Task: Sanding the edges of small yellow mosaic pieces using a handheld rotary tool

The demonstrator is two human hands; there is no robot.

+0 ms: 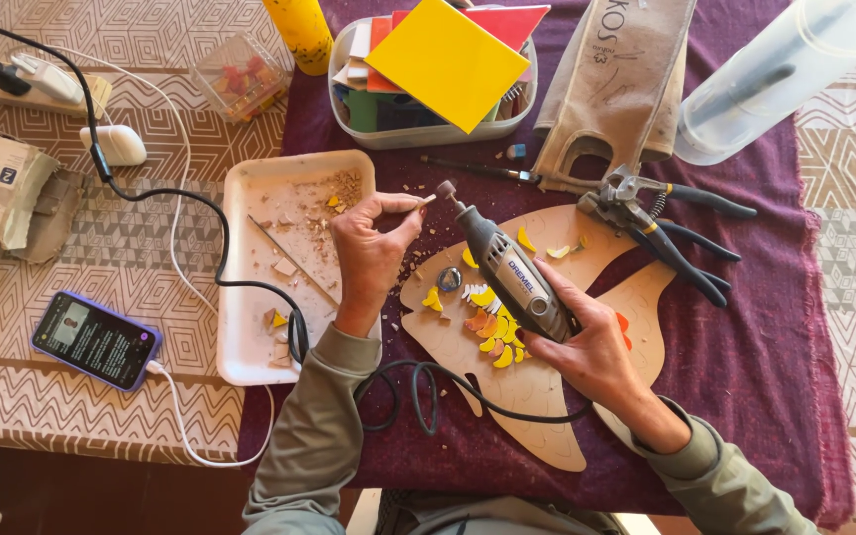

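My right hand (pixel 591 347) grips a grey corded rotary tool (pixel 507 267), its grinding tip pointing up-left. My left hand (pixel 374 248) pinches a small pale chip (pixel 428 200) between thumb and fingers, held right at the tool's tip. Both hands hover over a fish-shaped wooden board (pixel 537 391) that carries yellow and orange mosaic pieces (pixel 492 332). Under my left hand, at the left, a white tray (pixel 240 347) holds chips and dust.
Two pairs of nippers (pixel 666 223) lie right of the board on the purple cloth (pixel 775 347). A clear tub of coloured tiles (pixel 438 69), a canvas bag (pixel 616 89) and a clear cylinder (pixel 775 69) stand behind. A phone (pixel 96 340) on its cable lies at left.
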